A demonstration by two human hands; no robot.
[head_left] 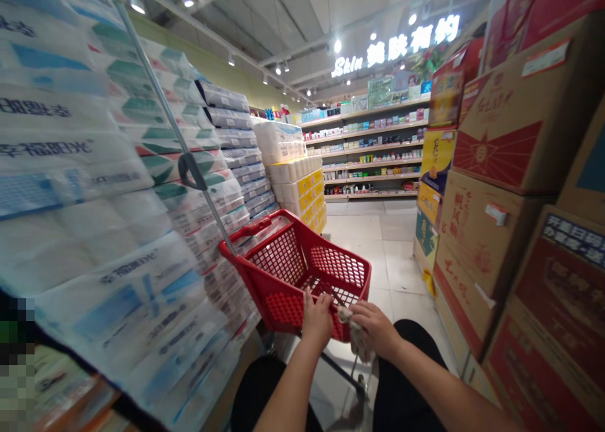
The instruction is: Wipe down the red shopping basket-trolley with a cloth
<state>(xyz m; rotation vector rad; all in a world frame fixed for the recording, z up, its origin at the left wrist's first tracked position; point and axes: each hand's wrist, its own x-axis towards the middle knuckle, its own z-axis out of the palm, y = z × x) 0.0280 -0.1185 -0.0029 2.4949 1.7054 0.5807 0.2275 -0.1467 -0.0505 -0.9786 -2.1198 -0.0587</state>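
Observation:
A red plastic shopping basket (pixel 283 255) on wheels stands in the aisle just in front of me, with its long metal pull handle (pixel 189 167) slanting up to the left. My left hand (pixel 316 321) is closed over the basket's near rim. My right hand (pixel 375 328) is beside it at the rim, its fingers pinched on a crumpled whitish cloth (pixel 357 344) that hangs below the hand. The basket looks empty inside.
Stacked packs of tissue paper (pixel 94 230) fill the left side. Cardboard boxes (pixel 510 198) are piled on the right. Tiled floor (pixel 378 243) runs ahead to shelves of small products (pixel 373 154) under a lit sign.

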